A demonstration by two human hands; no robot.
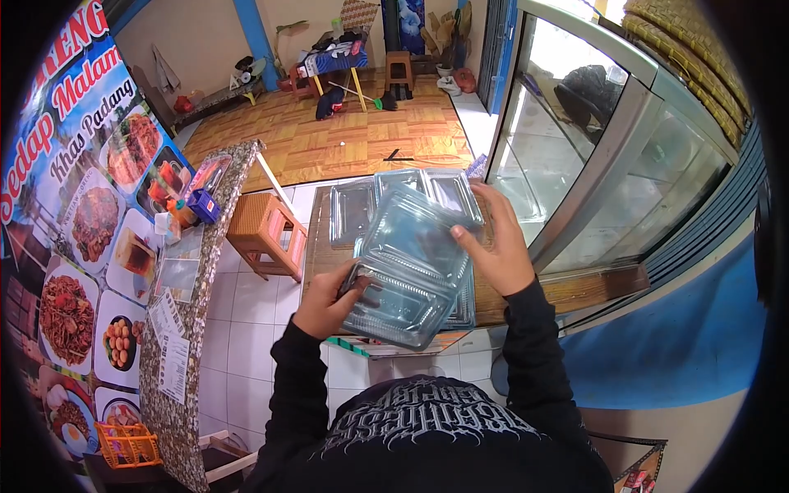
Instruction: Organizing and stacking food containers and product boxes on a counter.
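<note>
Both hands hold an unfolded clear plastic food container (410,265) above a brown wooden table (320,259). My left hand (330,299) grips its near left edge, thumb on top. At its right side, my right hand (502,237) has the thumb on the container's rim and the fingers spread beyond. Whether more than one container is nested in the hold, I cannot tell. Behind it, several clear containers lie on the table, among them one at the left (351,212) and one at the back right (456,191). More container edges show beneath the held one.
A glass display case (555,148) stands right of the table. To the left are a brown plastic stool (262,231) and a speckled counter (185,308) with papers, bottles and a blue box (203,206). A food banner (80,215) hangs at the far left.
</note>
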